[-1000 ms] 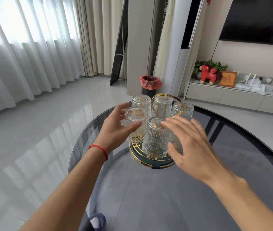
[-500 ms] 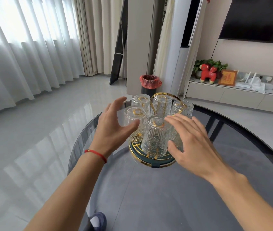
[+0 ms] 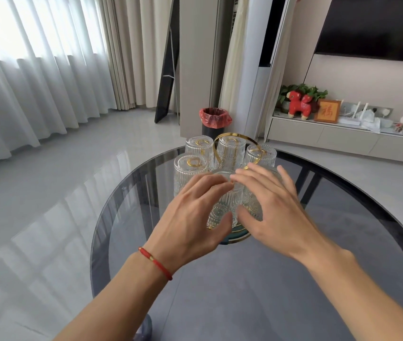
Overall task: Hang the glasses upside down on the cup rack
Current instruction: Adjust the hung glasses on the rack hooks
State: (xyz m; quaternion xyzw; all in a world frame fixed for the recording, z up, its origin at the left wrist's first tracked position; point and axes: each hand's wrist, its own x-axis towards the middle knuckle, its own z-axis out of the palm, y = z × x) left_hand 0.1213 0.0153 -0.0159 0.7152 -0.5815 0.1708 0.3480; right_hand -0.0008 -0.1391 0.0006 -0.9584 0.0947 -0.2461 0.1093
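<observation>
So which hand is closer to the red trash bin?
Left. The left hand sits below the red trash bin, slightly left; the right hand is further off to the right.

A home living room: wall television (image 3: 377, 25), curtains (image 3: 35, 70), media cabinet (image 3: 343, 139).

Table (image 3: 294, 303): round, dark glass top, it reflects the room.
Floor (image 3: 48, 193): pale grey tiles, shiny.
Curtains (image 3: 35, 70): white sheer ones at the left, beige ones beside them.
Bin (image 3: 214, 121): black, with a red bag, on the floor beyond the far edge of the table.
Cabinet (image 3: 343, 139): low and light, along the right wall.
On the cabinet: red toy animal (image 3: 299, 104), green plant (image 3: 303, 89) behind it, framed picture (image 3: 327, 111) just beside.
Screen (image 3: 377, 25): dark, on the wall above.
</observation>
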